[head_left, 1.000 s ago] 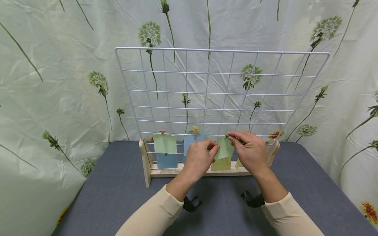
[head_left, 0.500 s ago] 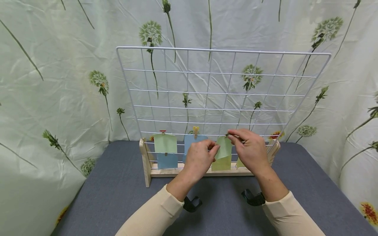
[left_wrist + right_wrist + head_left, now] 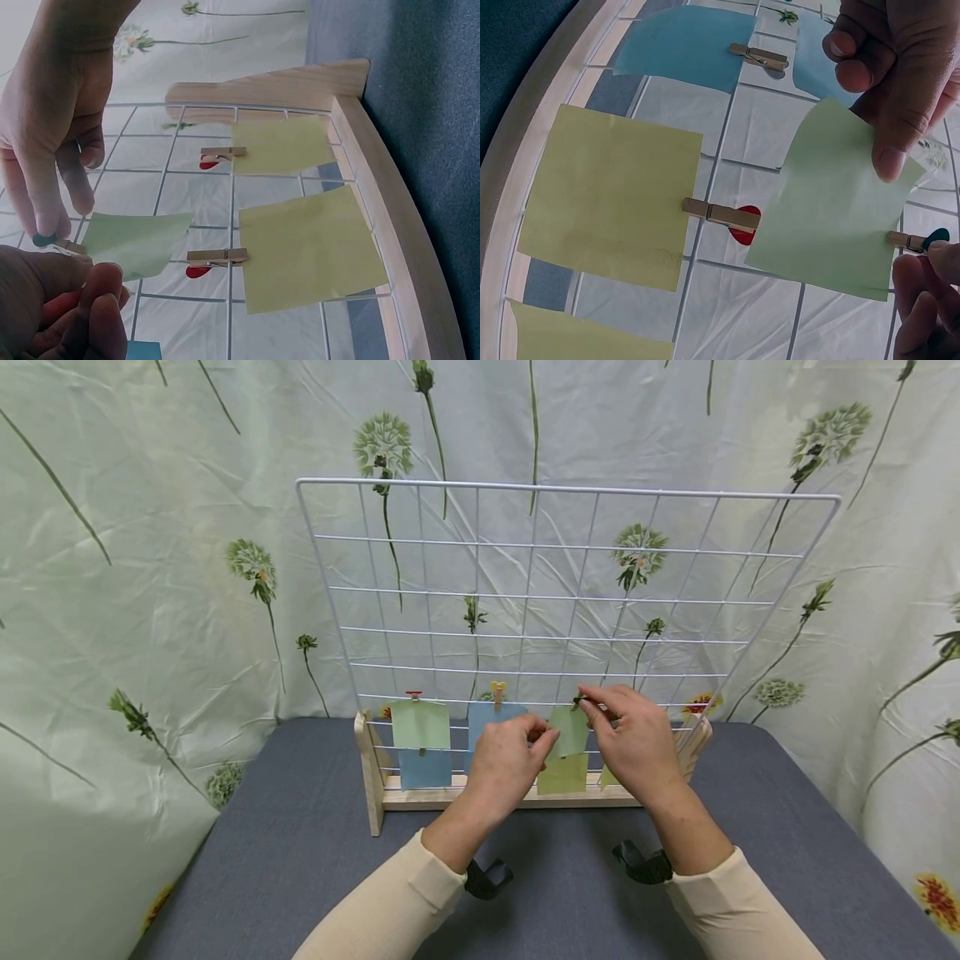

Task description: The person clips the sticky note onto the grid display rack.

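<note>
My left hand [image 3: 508, 752] pinches the left edge of a pale green paper square [image 3: 836, 206], thumb on its front. My right hand [image 3: 637, 739] pinches the dark green end of a small wooden clothespin [image 3: 905, 240], whose jaws are at the paper's top edge by a wire of the white grid rack [image 3: 525, 597]. Below it hangs a yellow-green square [image 3: 611, 195], held by a clothespin with a red end [image 3: 744, 223]. In the left wrist view the green square [image 3: 135, 244] shows between both hands and the yellow-green square [image 3: 311, 251].
A wooden base [image 3: 427, 800] carries the rack on the grey table [image 3: 300, 860]. At left hang a pale green square [image 3: 420, 727] and a blue square [image 3: 425, 770]; another blue square [image 3: 483, 718] sits behind my left hand. A second yellow-green square [image 3: 285, 146] hangs at right.
The pale green square's lower edge has risen slightly and lies more level. The dark end of the clothespin shows more at my right fingertips; my left hand stays almost still.
</note>
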Tool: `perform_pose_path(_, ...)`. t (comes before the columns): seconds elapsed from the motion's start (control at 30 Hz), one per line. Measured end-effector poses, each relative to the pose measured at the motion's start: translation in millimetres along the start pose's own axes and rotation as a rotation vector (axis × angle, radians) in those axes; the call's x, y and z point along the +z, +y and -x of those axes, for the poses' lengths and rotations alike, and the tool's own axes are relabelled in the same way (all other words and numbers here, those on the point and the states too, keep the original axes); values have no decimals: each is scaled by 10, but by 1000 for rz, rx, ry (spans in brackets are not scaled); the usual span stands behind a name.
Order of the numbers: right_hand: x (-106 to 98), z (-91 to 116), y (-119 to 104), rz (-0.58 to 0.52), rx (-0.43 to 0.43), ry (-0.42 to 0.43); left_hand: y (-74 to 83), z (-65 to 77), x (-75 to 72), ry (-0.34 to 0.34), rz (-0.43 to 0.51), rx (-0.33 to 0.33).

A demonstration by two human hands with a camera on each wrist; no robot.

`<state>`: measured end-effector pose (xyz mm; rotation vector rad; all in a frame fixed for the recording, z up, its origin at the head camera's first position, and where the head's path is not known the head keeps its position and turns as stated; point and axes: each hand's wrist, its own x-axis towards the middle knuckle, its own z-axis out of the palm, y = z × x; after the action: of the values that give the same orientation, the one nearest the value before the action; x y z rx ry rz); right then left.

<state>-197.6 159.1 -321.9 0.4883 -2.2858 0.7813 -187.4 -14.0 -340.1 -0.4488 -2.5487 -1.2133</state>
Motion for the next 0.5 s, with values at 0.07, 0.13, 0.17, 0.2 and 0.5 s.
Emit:
perform_pose_path(0.07,1,-2,0,-9,3,1,-3,1,-4,-4,-5,-3)
perform_pose_path(0.13,3,-4,1,-14,6,4,-8,2,-6,-7,-12,-2)
perform_pose_path(0.17,4,-5,2,-16,6,5,-8,3,-9,-9,-18,-2)
perform_pose_path(0.2,5,-5,3,-16,7,6,-11,3,-10,-11,-25,-1)
perform_pose_path(0.5,2,11,5,-23,14,4,-3,32,-33,-14,-124,-25)
